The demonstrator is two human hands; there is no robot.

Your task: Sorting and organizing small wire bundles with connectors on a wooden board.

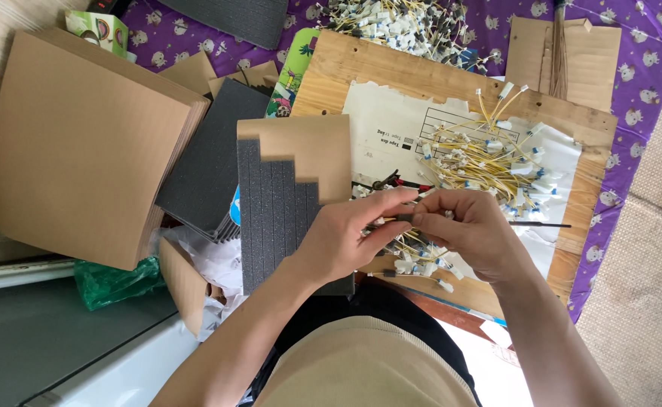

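Head view: a work surface is seen from above, with both hands met near the middle.
Far left: a thick stack of plain brown cardboard sheets (82, 147) is laid at a slant, and crumpled green plastic (116, 280) shows below it.
Left of centre: a pile of dark grey foam sheets (212, 162) is spread beside the cardboard.
Foam strip pad: a dark grey ribbed foam pad with a brown card backing (278, 207) is set upright in the picture, just left of the hands.
Left hand (346, 237): its thumb and forefinger are pinched together on a small dark piece (404, 218) with thin yellow wires (410, 245) trailing under it.
Held piece: it is found between the two hands, above the lower edge of the wooden board (338, 75).
Right hand (470, 230): its fingertips are closed on the same small piece from the other side, touching the left fingers.
Right of centre: a heap of yellow wires with white and blue end plugs (489, 162) is piled on a torn white paper sheet (380, 124).
Far right: a purple patterned cloth (648, 83) is spread under the board.
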